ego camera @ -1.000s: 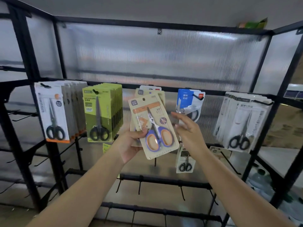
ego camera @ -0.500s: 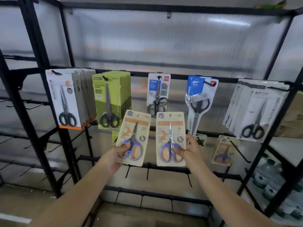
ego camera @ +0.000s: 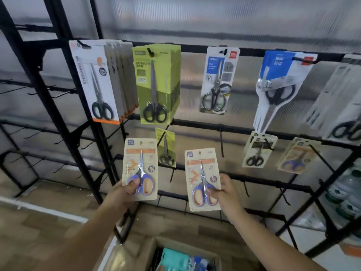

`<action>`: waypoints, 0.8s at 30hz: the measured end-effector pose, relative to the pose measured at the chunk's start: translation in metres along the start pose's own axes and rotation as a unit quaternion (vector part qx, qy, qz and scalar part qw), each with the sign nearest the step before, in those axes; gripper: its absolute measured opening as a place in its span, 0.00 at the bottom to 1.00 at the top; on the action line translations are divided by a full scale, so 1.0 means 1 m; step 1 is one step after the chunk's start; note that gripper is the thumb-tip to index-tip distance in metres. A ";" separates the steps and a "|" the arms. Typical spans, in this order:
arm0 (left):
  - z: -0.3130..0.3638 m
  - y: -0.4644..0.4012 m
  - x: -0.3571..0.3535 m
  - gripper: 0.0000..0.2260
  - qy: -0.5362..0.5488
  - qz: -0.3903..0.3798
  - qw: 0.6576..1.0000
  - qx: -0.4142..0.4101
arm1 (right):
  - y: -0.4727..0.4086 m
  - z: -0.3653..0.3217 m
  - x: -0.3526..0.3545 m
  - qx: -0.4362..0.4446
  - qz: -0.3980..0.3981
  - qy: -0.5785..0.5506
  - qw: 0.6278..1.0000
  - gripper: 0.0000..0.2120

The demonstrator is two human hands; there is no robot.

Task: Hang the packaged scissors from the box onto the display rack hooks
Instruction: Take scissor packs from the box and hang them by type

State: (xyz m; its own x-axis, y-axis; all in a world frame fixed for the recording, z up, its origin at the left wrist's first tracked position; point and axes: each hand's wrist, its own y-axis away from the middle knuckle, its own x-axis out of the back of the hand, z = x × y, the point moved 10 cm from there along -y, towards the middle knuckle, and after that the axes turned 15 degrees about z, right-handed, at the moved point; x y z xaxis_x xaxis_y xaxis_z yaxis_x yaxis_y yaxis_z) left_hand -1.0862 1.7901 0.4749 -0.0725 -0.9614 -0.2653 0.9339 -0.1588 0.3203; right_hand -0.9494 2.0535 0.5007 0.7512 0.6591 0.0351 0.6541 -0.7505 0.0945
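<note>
I hold two identical tan cards with purple-and-orange scissors, one in each hand, in front of the black display rack (ego camera: pixel 197 123). My left hand (ego camera: pixel 122 192) pinches the left scissors pack (ego camera: pixel 139 163) at its lower left corner. The right scissors pack (ego camera: pixel 202 173) is pinched at its lower right edge by my right hand (ego camera: pixel 226 190). Both packs stand upright, apart from each other, below the rack's upper rows. A matching pack (ego camera: pixel 297 156) hangs on a hook at the lower right. The cardboard box (ego camera: pixel 175 257) with more packages sits on the floor below.
The top bar carries white-orange packs (ego camera: pixel 97 83), a green stack (ego camera: pixel 156 83), a home scissors card (ego camera: pixel 216 79), a blue-white pack (ego camera: pixel 277 83) and white packs (ego camera: pixel 341 98). Small packs (ego camera: pixel 166 147) (ego camera: pixel 257 149) hang lower. Bare hooks (ego camera: pixel 221 141) line the lower bars. Bottles (ego camera: pixel 343 194) stand right.
A second ago my left hand held the packs stacked up near the top bar. Now each hand holds one, spread apart and lower, and my view has tilted down to show the box.
</note>
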 end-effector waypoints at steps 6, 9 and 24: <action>0.000 -0.009 0.044 0.08 0.004 0.014 1.000 0.011 | 0.015 0.004 -0.071 -0.004 -0.050 0.010 0.999 0.18; 0.001 -0.013 0.053 0.06 0.010 0.011 1.000 0.015 | 0.020 0.003 -0.096 0.003 -0.059 0.003 0.998 0.18; -0.031 -0.014 -0.049 0.12 -0.047 -0.137 0.985 0.090 | 0.013 0.016 -0.001 -0.002 0.074 -0.034 0.997 0.18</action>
State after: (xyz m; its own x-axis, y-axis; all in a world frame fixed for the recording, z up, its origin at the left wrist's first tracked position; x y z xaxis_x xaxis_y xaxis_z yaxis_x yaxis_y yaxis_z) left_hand -1.0851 1.8462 0.4551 -0.3531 -0.8921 -0.2818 0.7982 -0.4444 0.4066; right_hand -0.9400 2.0421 0.4862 0.8433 0.5372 -0.0181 0.5362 -0.8385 0.0972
